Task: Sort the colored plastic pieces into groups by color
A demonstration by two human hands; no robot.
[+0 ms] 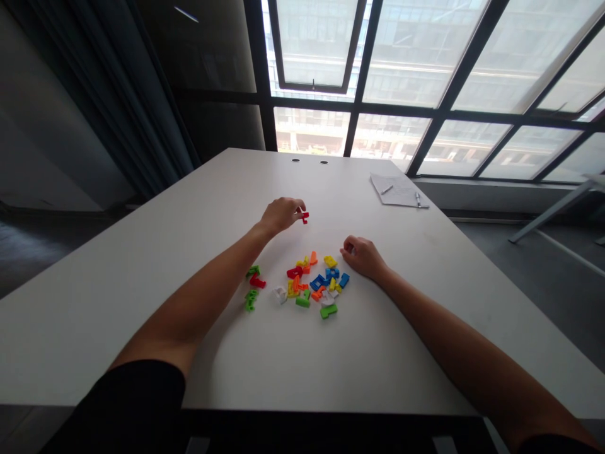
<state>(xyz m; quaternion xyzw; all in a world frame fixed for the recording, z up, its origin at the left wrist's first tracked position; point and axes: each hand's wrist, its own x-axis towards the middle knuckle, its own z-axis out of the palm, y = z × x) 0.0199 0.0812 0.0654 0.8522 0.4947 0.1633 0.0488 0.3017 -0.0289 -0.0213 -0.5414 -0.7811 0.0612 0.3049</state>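
My left hand (282,215) pinches a small red plastic block (305,217) between thumb and fingers, above the table beyond the pile. Resting on the table at the pile's right, my right hand (362,254) has its fingers curled in; whether anything is inside them is hidden. Between my forearms lie several loose plastic blocks: a blue block (317,282), a yellow block (329,261), an orange block (313,258), a white block (280,294) and a green block (329,311). Close to my left forearm are another red block (258,281) and a green block (251,299).
The white table (189,208) stretches toward large windows (401,57). At its far right lies a sheet of paper (397,189) with pens on it. Two dark round holes are near the far edge. A dark curtain (118,82) hangs at left.
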